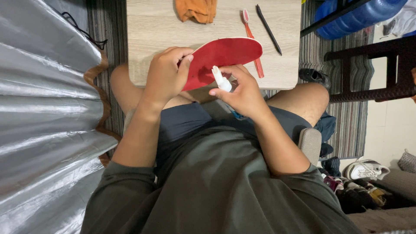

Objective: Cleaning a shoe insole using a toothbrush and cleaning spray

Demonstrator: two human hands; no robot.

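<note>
Red insole (223,58) with a thin pale edge, long and rounded at the far right end, held tilted just above the near edge of the table (147,47). Left hand (167,76) clamped on the insole's near left end, grip closed with fingers curled over the top and thumb against the red face. Right hand (242,91) wrapped around a small white bottle (221,80), grip closed on it, nozzle pointing up and touching or nearly touching the insole's lower edge; cannot tell which. Both hands over bare knees and dark shorts, above a dark green shirt.

Table of pale wood grain, standing on a striped rug (314,56). On the far part of the table: an orange cloth (197,9), crumpled; to its right a red toothbrush (251,37) lying lengthwise, partly under the insole's tip; further right a black pen (268,29), slanted, apart from the toothbrush.

At left, a broad sheet of silvery pleated material (43,121) with a brown scalloped border. At far right, a blue water jug (362,15) and a dark chair frame (372,69). At near right, a white sneaker (366,169) among other shoes on the floor.
</note>
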